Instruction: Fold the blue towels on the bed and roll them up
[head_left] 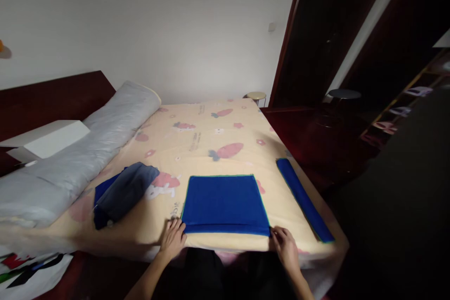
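A blue cloth [221, 199] with green edging lies flat on the bed in front of me. Its near edge is turned over into a narrow strip. At the near left corner, my left hand [173, 236] has its fingers closed on the strip's end. My right hand [284, 242] pinches the opposite end, at the near right corner. To the right lies another blue cloth [304, 199], folded or rolled into a long narrow strip. Over on the left a crumpled grey-blue cloth [128, 192] rests partly on a darker blue cloth [100, 218].
The bed [225, 126] has a cream sheet with carrot prints. A long grey rolled quilt [94, 145] lies along the dark headboard [52, 93], with a white box [52, 138] on it. Two stools [256, 95] and a shoe rack [397, 112] stand beyond the bed's right side.
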`<control>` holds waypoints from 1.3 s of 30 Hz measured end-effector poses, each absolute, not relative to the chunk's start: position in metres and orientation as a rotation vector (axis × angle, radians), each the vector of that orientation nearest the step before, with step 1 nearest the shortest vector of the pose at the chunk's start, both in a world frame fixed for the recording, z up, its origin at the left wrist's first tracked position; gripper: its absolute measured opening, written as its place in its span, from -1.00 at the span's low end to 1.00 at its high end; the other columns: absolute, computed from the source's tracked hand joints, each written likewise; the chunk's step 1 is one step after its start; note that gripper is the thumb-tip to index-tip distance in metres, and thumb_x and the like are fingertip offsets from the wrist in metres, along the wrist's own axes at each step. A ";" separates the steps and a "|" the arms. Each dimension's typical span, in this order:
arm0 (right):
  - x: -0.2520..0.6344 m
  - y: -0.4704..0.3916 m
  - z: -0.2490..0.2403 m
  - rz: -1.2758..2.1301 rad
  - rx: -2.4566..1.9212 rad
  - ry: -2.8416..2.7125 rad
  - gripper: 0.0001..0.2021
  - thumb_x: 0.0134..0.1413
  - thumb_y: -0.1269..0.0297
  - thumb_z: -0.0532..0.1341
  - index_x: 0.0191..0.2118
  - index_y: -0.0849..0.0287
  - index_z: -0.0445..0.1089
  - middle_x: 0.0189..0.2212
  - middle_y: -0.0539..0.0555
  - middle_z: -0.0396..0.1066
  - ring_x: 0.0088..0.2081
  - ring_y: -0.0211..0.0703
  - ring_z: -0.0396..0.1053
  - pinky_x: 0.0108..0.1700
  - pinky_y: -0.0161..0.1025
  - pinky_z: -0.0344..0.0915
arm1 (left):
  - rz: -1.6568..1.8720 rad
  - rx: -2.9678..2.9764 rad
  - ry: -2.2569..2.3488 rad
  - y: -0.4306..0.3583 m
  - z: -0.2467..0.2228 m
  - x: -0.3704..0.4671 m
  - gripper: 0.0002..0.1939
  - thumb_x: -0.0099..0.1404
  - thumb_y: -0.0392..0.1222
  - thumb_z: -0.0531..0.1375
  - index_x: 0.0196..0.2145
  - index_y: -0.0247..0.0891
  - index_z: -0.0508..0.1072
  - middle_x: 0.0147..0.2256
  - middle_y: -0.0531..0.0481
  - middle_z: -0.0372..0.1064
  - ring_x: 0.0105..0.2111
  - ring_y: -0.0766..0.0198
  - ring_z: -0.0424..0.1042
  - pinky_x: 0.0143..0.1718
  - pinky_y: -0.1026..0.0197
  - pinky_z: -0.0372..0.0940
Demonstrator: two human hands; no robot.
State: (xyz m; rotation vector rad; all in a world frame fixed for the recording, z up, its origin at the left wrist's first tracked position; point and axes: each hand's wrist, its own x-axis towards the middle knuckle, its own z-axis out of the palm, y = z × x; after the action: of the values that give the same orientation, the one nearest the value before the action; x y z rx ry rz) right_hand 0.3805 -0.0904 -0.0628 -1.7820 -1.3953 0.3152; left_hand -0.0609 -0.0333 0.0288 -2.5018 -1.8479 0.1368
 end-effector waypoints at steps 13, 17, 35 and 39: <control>0.246 -0.116 -0.036 0.013 -1.787 -1.810 -0.43 0.31 0.14 -0.07 0.38 0.06 -0.07 0.34 0.19 0.03 0.31 0.11 0.08 0.15 0.09 0.20 | 0.205 -2.294 -1.938 -0.027 0.028 -0.023 -0.49 0.37 0.02 -0.05 -0.15 -0.41 0.55 -0.18 -0.35 0.51 -0.02 -0.16 0.38 0.11 -0.17 0.04; 0.192 -0.099 -0.039 0.099 -1.484 -2.120 -0.40 0.33 0.10 -0.02 0.40 -0.05 -0.20 0.33 0.07 0.07 0.30 -0.01 0.11 0.22 -0.01 0.17 | 0.192 -2.258 -1.932 -0.028 0.032 -0.028 -0.50 0.38 0.02 -0.06 -0.14 -0.38 0.54 -0.15 -0.33 0.51 -0.02 -0.14 0.39 0.11 -0.20 0.07; 0.323 -0.113 -0.043 0.271 -1.642 -2.094 -0.49 0.35 0.18 -0.01 0.36 -0.08 -0.07 0.30 0.02 0.13 0.31 -0.10 0.09 0.26 -0.02 0.18 | -0.080 -2.731 -1.339 -0.058 -0.008 -0.054 -0.39 0.47 -0.05 -0.10 0.38 -0.06 -0.23 0.35 0.07 -0.01 0.30 0.27 0.07 0.28 0.11 0.05; 0.337 -0.114 -0.039 0.436 -1.687 -2.041 -0.55 0.35 0.13 -0.02 0.30 -0.07 0.11 0.27 0.03 0.18 0.30 -0.07 0.09 0.26 0.04 0.19 | -0.107 -2.737 -1.359 -0.061 -0.007 -0.070 -0.38 0.46 -0.06 -0.09 0.38 -0.06 -0.24 0.35 0.05 0.00 0.30 0.25 0.09 0.28 0.11 0.06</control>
State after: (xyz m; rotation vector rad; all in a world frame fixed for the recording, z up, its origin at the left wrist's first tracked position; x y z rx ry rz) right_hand 0.3374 -0.1141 -0.0392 -1.6867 -2.0407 0.4360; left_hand -0.0702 -0.0610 -0.0072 -2.7365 -1.3586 -0.1066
